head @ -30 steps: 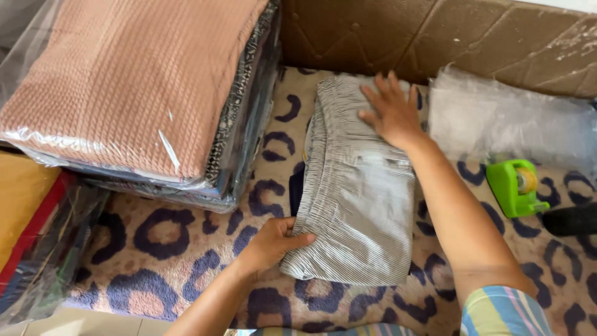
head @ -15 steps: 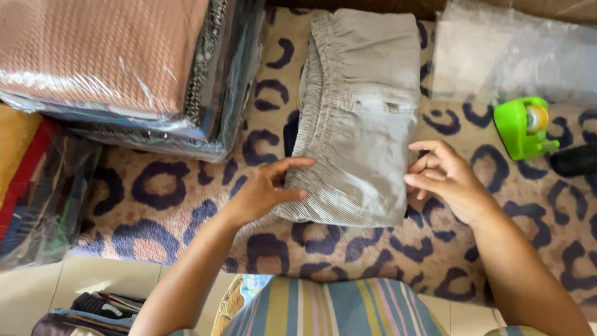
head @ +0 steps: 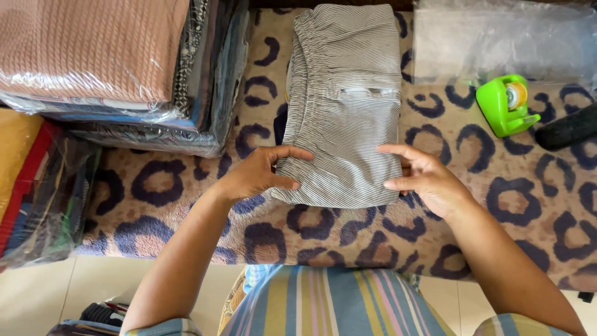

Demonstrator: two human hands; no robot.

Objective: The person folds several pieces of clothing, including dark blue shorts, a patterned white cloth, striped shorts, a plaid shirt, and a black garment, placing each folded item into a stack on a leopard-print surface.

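Two hands frame the near end of the folded grey striped shorts (head: 348, 106), lying centre frame on a leopard-print mat (head: 485, 186), elastic waistband toward the left. Left hand (head: 258, 174) pinches the lower left corner, thumb under, fingers on top; right hand (head: 423, 177) is loosely curled at the lower right edge, fingertips touching the fabric, likely squaring the fold. Upper left: stack of bagged garments (head: 106, 56). Upper right: clear plastic bags (head: 504, 37), green tape dispenser (head: 504, 106) below them. Versus half a second ago, the right hand has opened from a tighter curl and the view sits slightly closer.
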